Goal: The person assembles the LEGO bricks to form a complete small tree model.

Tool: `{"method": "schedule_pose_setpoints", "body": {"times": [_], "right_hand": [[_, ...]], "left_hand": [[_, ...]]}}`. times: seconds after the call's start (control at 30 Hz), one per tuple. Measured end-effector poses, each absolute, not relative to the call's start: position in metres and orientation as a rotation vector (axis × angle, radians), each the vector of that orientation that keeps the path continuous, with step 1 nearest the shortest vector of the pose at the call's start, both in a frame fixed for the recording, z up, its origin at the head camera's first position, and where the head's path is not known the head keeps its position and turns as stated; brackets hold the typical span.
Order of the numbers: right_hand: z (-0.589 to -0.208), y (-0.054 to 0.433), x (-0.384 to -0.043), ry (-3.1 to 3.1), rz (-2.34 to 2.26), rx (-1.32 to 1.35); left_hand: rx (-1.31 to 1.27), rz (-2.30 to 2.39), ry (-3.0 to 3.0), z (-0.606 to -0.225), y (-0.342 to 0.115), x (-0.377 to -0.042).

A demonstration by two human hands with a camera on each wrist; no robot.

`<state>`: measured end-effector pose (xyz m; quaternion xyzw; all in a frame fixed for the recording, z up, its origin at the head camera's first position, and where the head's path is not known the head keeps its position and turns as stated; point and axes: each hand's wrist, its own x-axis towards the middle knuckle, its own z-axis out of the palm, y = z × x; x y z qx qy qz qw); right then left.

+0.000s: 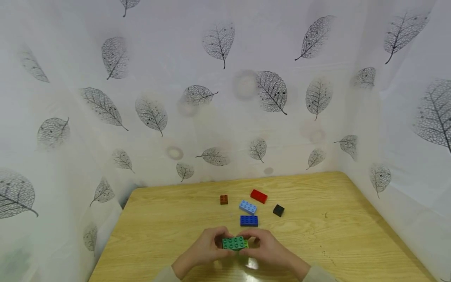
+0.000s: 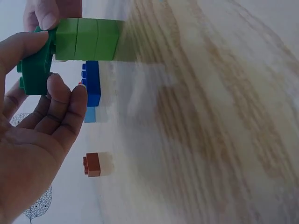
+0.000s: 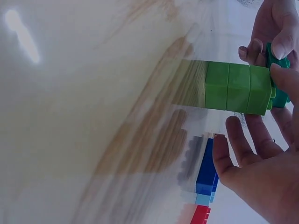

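Note:
A stack of three light green toy bricks (image 2: 87, 39) stands upright at the table's front, most of it hidden from above in the head view. Over its studs lies a dark green eight-stud brick (image 1: 233, 243), tilted a little and reaching out to the left. My left hand (image 1: 208, 246) pinches this dark green brick, thumb on the near side and fingers on the far side. From the right, my right hand (image 1: 266, 247) pinches its other end between thumb and fingertips, right at the top of the stack.
Beyond the hands lie a dark blue brick (image 1: 249, 221), a light blue brick (image 1: 248, 207), a red brick (image 1: 258, 196), a small brown brick (image 1: 224, 199) and a small black brick (image 1: 278, 210). A leaf-patterned white curtain (image 1: 225, 129) encloses the wooden table (image 1: 169, 219).

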<state>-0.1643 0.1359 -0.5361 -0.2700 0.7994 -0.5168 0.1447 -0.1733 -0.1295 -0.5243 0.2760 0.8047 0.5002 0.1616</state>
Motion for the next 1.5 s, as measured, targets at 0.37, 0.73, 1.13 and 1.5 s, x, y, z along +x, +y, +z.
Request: {"method": "schedule_pose_setpoints", "body": {"times": [0.37, 0.73, 1.13, 1.5], "right_hand": [[-0.537, 0.135, -0.167, 2.402, -1.379, -0.873], [-0.53, 0.133, -0.167, 2.438, -1.364, -0.953], [-0.534, 0.133, -0.169, 2.425, -1.327, -0.861], [-0.539, 0.136, -0.171, 2.401, -1.356, -0.908]], "left_hand": [[0.849, 1.386, 2.339, -0.525, -0.127, -0.169], [0.876, 1.429, 2.406, -0.525, -0.118, -0.169], [0.801, 1.547, 2.267, -0.53, -0.119, -0.166], [0.732, 1.523, 2.279, -0.526, -0.119, -0.164]]}}
